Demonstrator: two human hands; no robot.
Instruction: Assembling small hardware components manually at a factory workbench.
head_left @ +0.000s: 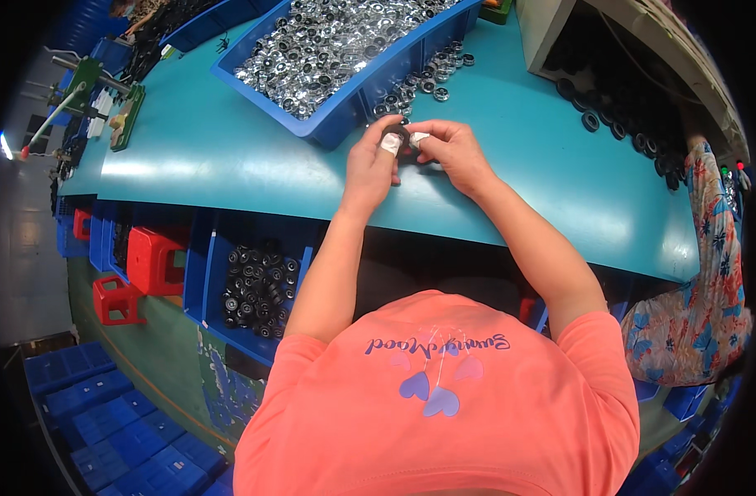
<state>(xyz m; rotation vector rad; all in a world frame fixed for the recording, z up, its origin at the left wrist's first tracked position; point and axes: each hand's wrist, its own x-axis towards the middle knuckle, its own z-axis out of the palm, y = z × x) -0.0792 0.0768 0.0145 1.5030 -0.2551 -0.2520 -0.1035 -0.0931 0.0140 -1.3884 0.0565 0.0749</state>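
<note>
**Teal, blue, coral and silver**

The wide flat work surface (pixel 229 157) is teal. On it sits a bright blue plastic bin (pixel 345 107) filled with shiny silver metal rings (pixel 328 41). A lower blue plastic crate (pixel 208 289) holds black round parts (pixel 258 289). Red plastic stools (pixel 150 260) stand beside it. The short-sleeved shirt (pixel 444 405) is coral-orange with purple hearts. White tape wraps the fingers (pixel 390 144). A co-worker's garment (pixel 692 322) shows a red, blue and cream floral pattern.
</note>
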